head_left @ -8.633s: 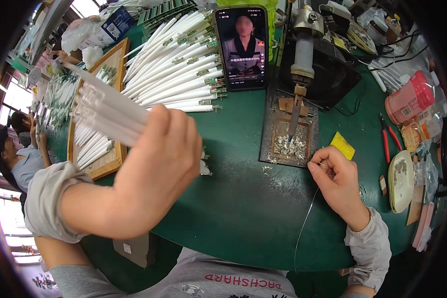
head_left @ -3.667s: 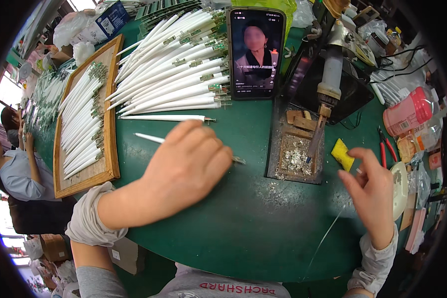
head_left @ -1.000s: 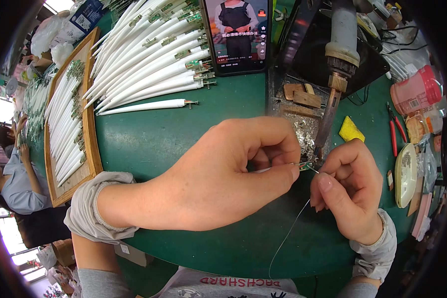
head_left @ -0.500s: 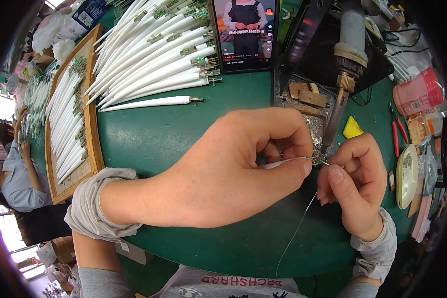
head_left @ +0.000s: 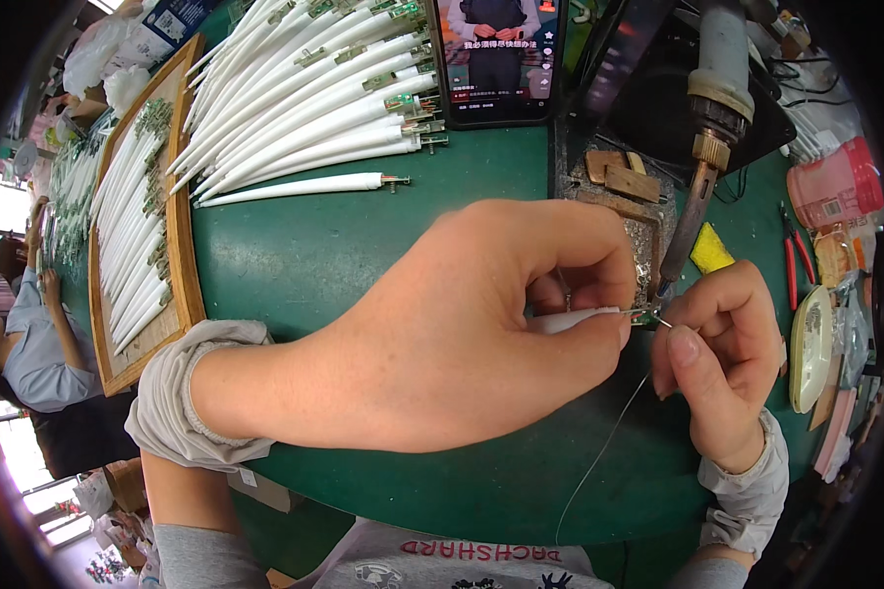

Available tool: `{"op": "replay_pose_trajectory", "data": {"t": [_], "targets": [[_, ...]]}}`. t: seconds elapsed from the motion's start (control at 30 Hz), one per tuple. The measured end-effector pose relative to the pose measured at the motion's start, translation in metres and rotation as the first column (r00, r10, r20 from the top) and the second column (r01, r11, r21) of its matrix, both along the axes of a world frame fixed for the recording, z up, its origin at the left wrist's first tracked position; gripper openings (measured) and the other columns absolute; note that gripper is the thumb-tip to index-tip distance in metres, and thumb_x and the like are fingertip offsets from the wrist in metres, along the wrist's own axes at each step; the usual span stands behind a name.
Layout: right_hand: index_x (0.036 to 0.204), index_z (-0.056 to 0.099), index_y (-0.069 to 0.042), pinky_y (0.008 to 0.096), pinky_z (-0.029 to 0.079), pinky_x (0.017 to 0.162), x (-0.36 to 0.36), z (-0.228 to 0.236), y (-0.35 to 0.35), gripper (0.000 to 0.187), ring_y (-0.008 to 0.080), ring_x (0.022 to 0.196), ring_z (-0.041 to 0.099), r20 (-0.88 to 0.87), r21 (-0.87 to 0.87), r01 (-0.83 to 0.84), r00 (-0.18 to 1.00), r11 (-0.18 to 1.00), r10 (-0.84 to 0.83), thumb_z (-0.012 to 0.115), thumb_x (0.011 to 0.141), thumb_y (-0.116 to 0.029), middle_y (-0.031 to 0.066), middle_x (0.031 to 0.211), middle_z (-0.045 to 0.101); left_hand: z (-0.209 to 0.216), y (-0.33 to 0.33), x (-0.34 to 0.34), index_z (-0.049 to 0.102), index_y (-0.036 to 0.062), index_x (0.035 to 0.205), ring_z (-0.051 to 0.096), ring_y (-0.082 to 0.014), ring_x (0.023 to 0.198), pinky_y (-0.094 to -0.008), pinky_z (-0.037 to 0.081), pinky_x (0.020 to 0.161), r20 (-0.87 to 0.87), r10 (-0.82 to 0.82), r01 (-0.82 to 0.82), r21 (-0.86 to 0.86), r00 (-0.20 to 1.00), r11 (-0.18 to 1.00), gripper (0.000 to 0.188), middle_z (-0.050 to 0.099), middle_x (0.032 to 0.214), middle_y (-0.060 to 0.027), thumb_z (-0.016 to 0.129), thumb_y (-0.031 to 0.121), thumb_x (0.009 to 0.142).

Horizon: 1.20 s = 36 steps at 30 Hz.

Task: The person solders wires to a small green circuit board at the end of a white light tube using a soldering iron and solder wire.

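My left hand (head_left: 452, 334) is closed around a white tapered stick (head_left: 581, 319), most of which its fingers hide. Small metal and green parts at the stick's end sit directly under the tip of a soldering iron (head_left: 690, 218), which points down from above. Between thumb and forefinger, my right hand (head_left: 727, 358) pinches a thin solder wire (head_left: 602, 455). Its short end reaches the same spot by the iron tip, and the long tail hangs down toward my lap. Whether wire and tip touch is too small to tell.
Many white sticks with green boards (head_left: 314, 108) lie at the back left, beside a wooden-framed tray (head_left: 194, 294) of more. A phone (head_left: 501, 116) stands behind. Rightward are a yellow sponge (head_left: 709, 250), red-handled pliers (head_left: 792, 265), a dish (head_left: 810, 348) and a pink jar (head_left: 835, 187). Another person (head_left: 44, 344) works far left.
Both hands, with stick and wire, appear slightly farther right, and the iron and phone shift the same way in the picture. The grips and the meeting point under the iron look the same.
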State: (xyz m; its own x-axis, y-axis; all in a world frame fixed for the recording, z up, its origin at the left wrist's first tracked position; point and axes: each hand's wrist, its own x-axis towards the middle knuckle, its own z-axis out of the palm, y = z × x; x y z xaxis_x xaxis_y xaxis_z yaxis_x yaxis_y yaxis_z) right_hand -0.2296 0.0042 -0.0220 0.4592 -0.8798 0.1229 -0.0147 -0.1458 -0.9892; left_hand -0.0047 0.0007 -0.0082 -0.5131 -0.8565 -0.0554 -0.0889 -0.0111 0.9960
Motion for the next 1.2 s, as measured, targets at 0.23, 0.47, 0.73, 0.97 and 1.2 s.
{"op": "replay_pose_trajectory", "data": {"t": [0.23,0.47,0.73,0.97,1.2], "targets": [[0.098,0.045,0.004,0.0190,0.040,0.053,0.003,-0.002,0.000,0.016,0.0070,0.061,0.053,-0.032,0.007,-0.016,0.999,1.000,0.016,0.057,0.090,-0.003,0.0065,0.079,0.055,0.000,-0.002,0.000,0.057,0.0002,0.093,0.051,-0.0028,0.078,-0.0188,0.041,0.066,-0.009,0.010,-0.008,0.209,1.000,0.978,0.008,0.056,0.085,0.0014,0.061,-0.001,0.087],[0.099,0.044,0.004,0.0192,0.042,0.053,0.004,-0.005,-0.001,0.016,0.0081,0.061,0.054,0.051,0.020,-0.032,0.998,0.999,0.031,0.056,0.092,-0.005,0.0075,0.080,0.055,0.001,-0.004,-0.003,0.056,0.0006,0.094,0.052,-0.0021,0.076,-0.0180,0.041,0.064,-0.041,0.026,-0.018,0.198,0.999,0.980,0.008,0.057,0.084,0.0016,0.060,-0.001,0.087],[0.099,0.044,0.004,0.0193,0.042,0.054,0.006,-0.007,-0.002,0.016,0.0085,0.062,0.054,0.083,0.025,-0.034,0.996,0.999,0.032,0.055,0.092,-0.004,0.0082,0.080,0.056,0.002,-0.005,-0.002,0.056,0.0012,0.093,0.052,-0.0013,0.073,-0.0171,0.041,0.061,-0.074,0.043,-0.024,0.244,0.996,0.969,0.006,0.057,0.081,0.0025,0.060,0.000,0.088],[0.099,0.044,0.004,0.0193,0.043,0.053,0.007,-0.007,0.000,0.015,0.0086,0.062,0.055,0.075,0.030,-0.019,0.997,0.999,0.017,0.055,0.092,-0.003,0.0083,0.079,0.056,0.003,-0.006,-0.001,0.058,0.0017,0.092,0.052,-0.0015,0.070,-0.0169,0.041,0.058,-0.055,0.032,-0.015,0.289,0.998,0.957,0.006,0.059,0.081,0.0019,0.062,0.003,0.088],[0.098,0.042,0.002,0.0197,0.043,0.053,0.004,-0.011,-0.002,0.016,0.0086,0.061,0.054,0.076,0.022,-0.028,0.997,0.999,0.026,0.055,0.092,-0.005,0.0089,0.076,0.057,0.010,-0.008,0.004,0.059,0.0019,0.092,0.052,-0.0029,0.064,-0.0178,0.039,0.051,0.012,0.034,-0.036,0.408,0.999,0.912,0.007,0.060,0.080,0.0012,0.061,0.007,0.089]]}}
